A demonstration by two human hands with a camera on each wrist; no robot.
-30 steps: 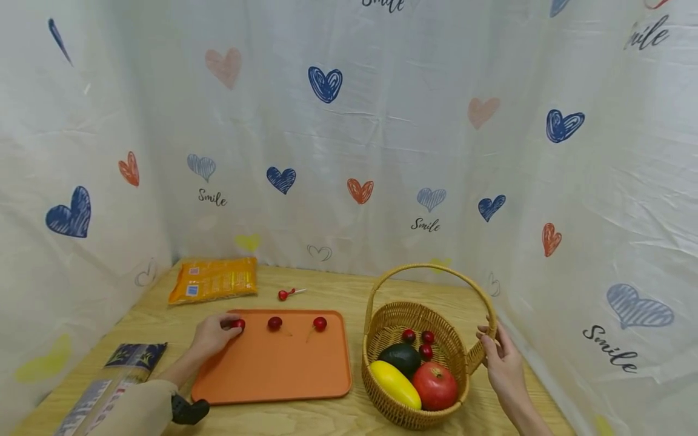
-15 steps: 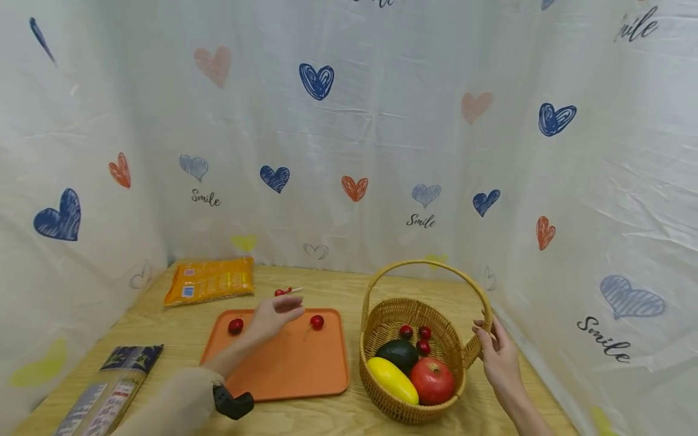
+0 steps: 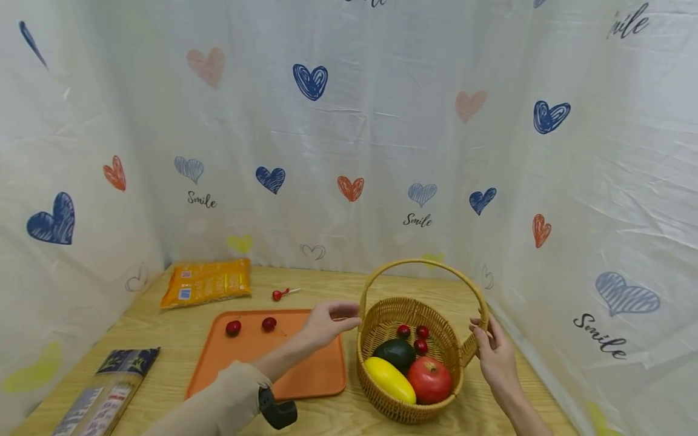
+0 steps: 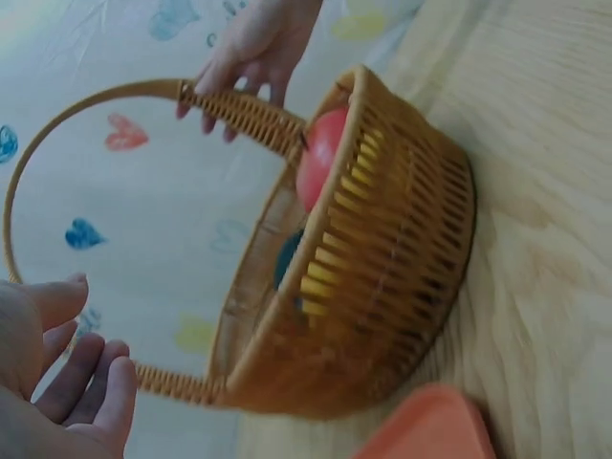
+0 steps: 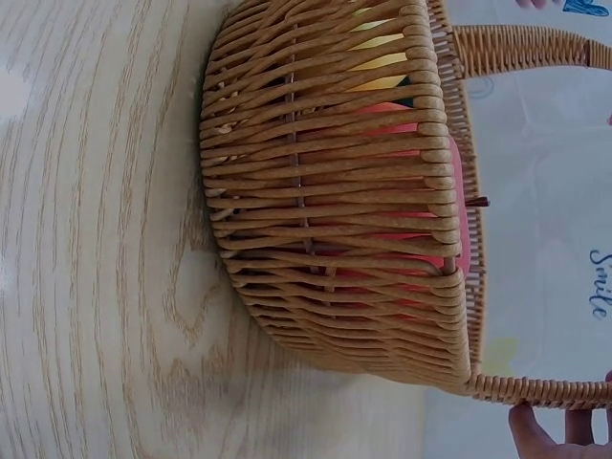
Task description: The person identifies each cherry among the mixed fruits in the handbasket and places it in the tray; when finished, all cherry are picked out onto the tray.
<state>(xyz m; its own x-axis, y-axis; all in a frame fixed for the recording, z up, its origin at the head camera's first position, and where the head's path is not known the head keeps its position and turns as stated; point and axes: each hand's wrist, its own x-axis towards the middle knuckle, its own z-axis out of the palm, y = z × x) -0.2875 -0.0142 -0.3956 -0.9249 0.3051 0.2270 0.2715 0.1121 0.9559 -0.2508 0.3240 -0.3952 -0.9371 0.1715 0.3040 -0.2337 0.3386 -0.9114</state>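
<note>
A wicker basket (image 3: 400, 413) stands on the table, with a tall arched handle (image 3: 422, 261). Inside lie a yellow oval fruit (image 3: 389, 380), a dark green avocado (image 3: 395, 354), a red pomegranate-like fruit (image 3: 429, 380) and several cherries (image 3: 420, 346). My right hand (image 3: 498, 358) holds the handle's right side between thumb and fingers. At the handle's left side is my left hand (image 3: 325, 325); in the left wrist view its fingers (image 4: 113, 402) and thumb are apart, loosely bent, around or beside the handle. Two cherries (image 3: 233, 328) show on the orange tray (image 3: 305, 381); the left hand and forearm cover part of it.
An orange packet (image 3: 209, 282) lies at the back left, with a red lollipop (image 3: 278, 295) to its right. A long clear-and-dark packet (image 3: 109, 390) lies at the front left. Heart-printed curtains (image 3: 349, 133) enclose the table at the back and sides.
My left hand has left the cherry at the tray's left corner and moved right across the tray to the basket handle. The right hand stays on the handle; the view has shifted slightly.
</note>
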